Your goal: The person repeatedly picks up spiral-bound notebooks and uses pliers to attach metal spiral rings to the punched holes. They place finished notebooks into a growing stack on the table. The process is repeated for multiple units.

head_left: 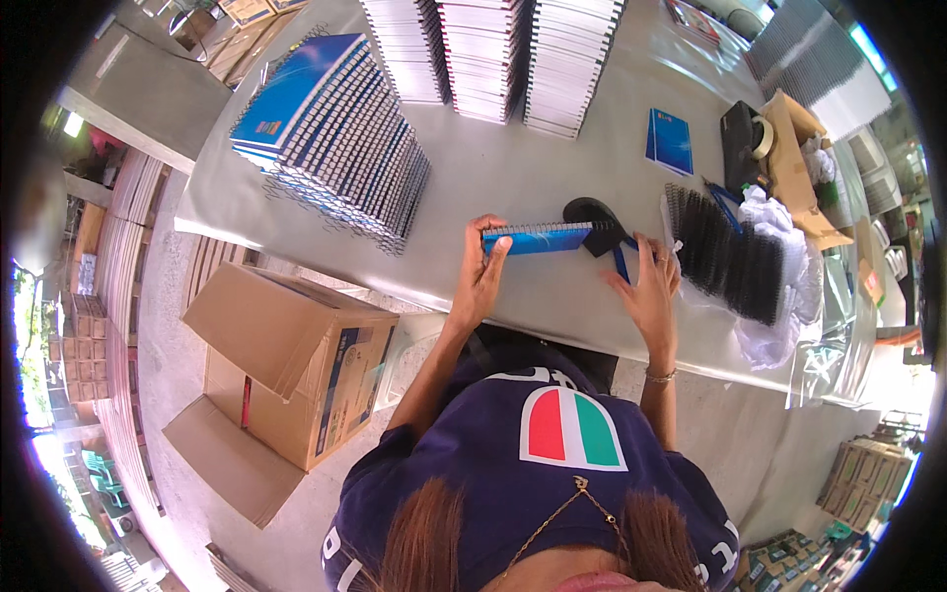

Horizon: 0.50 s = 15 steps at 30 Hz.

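Observation:
My left hand (480,271) grips a blue-covered spiral notebook (538,239) by its left end, fingers behind and thumb on the cover. The notebook is held on edge above the table, with its wire coil along the top. My right hand (646,286) is closed around the blue handles of a hand tool (620,262), probably pliers, beside the notebook's right end. A broad black curved piece (594,225) is at that end of the coil; whether it belongs to the tool I cannot tell.
Tall stacks of spiral notebooks (350,148) stand at the left and back of the grey table (473,168). One blue notebook (670,142) lies farther right. Black coils (730,252) rest on white plastic near an open carton (789,148). A large open cardboard box (296,365) stands below left.

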Each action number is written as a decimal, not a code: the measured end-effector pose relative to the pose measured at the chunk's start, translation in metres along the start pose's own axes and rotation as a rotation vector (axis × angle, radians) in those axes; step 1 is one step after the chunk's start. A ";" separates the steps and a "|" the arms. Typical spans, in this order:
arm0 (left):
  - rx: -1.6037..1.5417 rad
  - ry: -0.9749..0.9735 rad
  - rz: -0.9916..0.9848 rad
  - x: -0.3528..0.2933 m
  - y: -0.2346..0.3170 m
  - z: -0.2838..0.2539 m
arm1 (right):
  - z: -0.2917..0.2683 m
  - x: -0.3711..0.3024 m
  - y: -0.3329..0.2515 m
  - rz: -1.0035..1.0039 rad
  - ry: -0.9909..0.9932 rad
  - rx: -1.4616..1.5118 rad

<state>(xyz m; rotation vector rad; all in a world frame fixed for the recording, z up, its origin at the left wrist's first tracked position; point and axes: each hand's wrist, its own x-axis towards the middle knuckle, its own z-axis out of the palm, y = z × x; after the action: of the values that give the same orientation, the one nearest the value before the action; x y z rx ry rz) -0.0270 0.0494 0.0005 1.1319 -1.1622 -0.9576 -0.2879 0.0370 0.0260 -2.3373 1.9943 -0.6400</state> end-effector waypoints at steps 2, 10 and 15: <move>0.008 -0.015 -0.054 0.000 0.012 -0.001 | 0.007 -0.013 0.004 0.084 0.006 0.020; 0.072 -0.065 -0.038 0.006 0.033 -0.005 | -0.031 -0.016 -0.070 -0.025 0.106 0.713; 0.131 -0.076 -0.028 0.013 0.033 -0.007 | -0.017 -0.014 -0.097 -0.204 -0.069 0.727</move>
<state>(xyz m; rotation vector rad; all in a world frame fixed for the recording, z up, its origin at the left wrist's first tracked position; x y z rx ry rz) -0.0180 0.0444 0.0354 1.2283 -1.2885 -0.9642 -0.2029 0.0733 0.0623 -2.0556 1.1978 -1.0525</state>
